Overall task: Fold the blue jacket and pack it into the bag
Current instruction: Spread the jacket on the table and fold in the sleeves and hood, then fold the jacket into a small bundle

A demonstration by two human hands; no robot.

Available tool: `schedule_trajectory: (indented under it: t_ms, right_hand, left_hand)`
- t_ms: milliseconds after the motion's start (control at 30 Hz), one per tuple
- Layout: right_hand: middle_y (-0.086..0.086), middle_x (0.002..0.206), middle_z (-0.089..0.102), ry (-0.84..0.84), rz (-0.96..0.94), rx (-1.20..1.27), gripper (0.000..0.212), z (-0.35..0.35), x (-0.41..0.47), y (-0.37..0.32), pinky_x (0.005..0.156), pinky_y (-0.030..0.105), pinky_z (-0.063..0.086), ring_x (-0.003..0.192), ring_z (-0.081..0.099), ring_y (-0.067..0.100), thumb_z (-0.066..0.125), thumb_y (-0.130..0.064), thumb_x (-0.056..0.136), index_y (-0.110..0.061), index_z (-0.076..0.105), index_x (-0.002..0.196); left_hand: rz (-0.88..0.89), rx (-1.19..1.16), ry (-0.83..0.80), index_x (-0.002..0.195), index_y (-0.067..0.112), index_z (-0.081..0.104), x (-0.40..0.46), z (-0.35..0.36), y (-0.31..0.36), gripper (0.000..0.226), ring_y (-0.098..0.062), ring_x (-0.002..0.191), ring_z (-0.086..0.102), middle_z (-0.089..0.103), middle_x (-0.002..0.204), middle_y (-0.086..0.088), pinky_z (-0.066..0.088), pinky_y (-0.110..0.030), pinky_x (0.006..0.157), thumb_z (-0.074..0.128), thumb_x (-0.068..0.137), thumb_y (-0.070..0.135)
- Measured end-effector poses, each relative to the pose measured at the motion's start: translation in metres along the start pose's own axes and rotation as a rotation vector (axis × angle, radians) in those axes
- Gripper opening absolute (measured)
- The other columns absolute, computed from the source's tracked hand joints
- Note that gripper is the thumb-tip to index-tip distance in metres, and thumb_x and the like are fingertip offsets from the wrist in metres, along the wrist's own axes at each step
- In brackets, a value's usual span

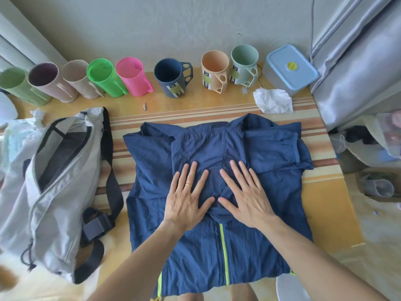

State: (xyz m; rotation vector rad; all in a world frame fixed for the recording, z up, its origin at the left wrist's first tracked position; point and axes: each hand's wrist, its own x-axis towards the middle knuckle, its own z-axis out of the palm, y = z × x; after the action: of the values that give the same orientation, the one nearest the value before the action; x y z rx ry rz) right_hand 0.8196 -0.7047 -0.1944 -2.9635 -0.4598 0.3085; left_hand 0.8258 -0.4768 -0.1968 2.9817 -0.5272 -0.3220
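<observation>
The blue jacket [271,187] lies spread on the table in front of me, sleeves folded inward across its upper part, a yellow-green zipper running down its lower half. My left hand [186,198] and my right hand [245,194] press flat on the middle of the jacket, side by side, fingers spread, gripping nothing. The grey bag [58,183] with dark straps lies to the left of the jacket, its top zipper open and a mesh lining showing inside.
Several coloured mugs [171,77] line the back of the table [329,205], with a blue-lidded box [290,68] at the far right. A crumpled white tissue [273,101] lies behind the jacket. A silvery curtain hangs at right; clutter sits off the table's right edge.
</observation>
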Motion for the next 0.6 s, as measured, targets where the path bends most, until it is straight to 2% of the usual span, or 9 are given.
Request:
schedule_trajectory:
  t_ms: [133,267,400,500,600]
  right_hand:
    - [0.008,0.172,-0.005,0.062,0.122,0.101,0.075,-0.005,-0.047,-0.007,0.126,0.051,0.014,0.158,-0.006,0.028,0.037,-0.061,0.101,-0.028,0.008,0.163]
    - [0.010,0.171,-0.004,0.008,0.144,0.084,0.074,0.014,-0.115,-0.007,0.124,0.053,0.023,0.158,-0.003,0.031,0.037,-0.060,0.101,-0.029,0.011,0.162]
    - [0.014,0.171,0.005,0.025,0.176,0.062,0.073,0.037,-0.173,-0.008,0.121,0.055,0.028,0.158,0.006,0.033,0.036,-0.060,0.099,-0.025,0.022,0.161]
    - [0.019,0.169,0.011,0.117,0.226,0.088,0.069,0.054,-0.206,-0.007,0.121,0.053,0.028,0.156,0.015,0.038,0.044,-0.054,0.099,-0.019,0.033,0.158]
    - [0.027,0.163,0.021,0.235,0.301,0.140,0.063,0.067,-0.234,-0.005,0.115,0.054,0.036,0.149,0.029,0.045,0.059,-0.040,0.096,-0.016,0.045,0.152]
  left_hand:
    - [-0.049,-0.049,0.035,0.162,0.030,0.009,-0.039,-0.008,-0.001,0.069,-0.027,0.159,-0.002,0.000,0.172,-0.009,0.013,-0.050,0.127,0.028,0.103,0.060]
    - [-0.064,-0.054,-0.009,0.162,0.034,0.011,-0.092,0.001,-0.003,0.067,-0.029,0.159,0.002,0.002,0.172,-0.008,0.019,-0.051,0.125,0.033,0.103,0.058]
    - [-0.143,-0.055,-0.018,0.161,0.032,0.019,-0.147,0.018,0.003,0.067,-0.032,0.157,0.012,0.009,0.171,-0.012,0.021,-0.051,0.124,0.039,0.101,0.054]
    - [-0.247,-0.056,0.026,0.161,0.031,0.022,-0.190,0.030,0.013,0.064,-0.033,0.157,0.015,0.011,0.170,-0.013,0.020,-0.050,0.125,0.039,0.102,0.052]
    - [-0.438,-0.104,0.044,0.160,0.032,0.024,-0.232,0.041,0.020,0.063,-0.034,0.156,0.017,0.014,0.170,-0.014,0.021,-0.050,0.124,0.035,0.101,0.052]
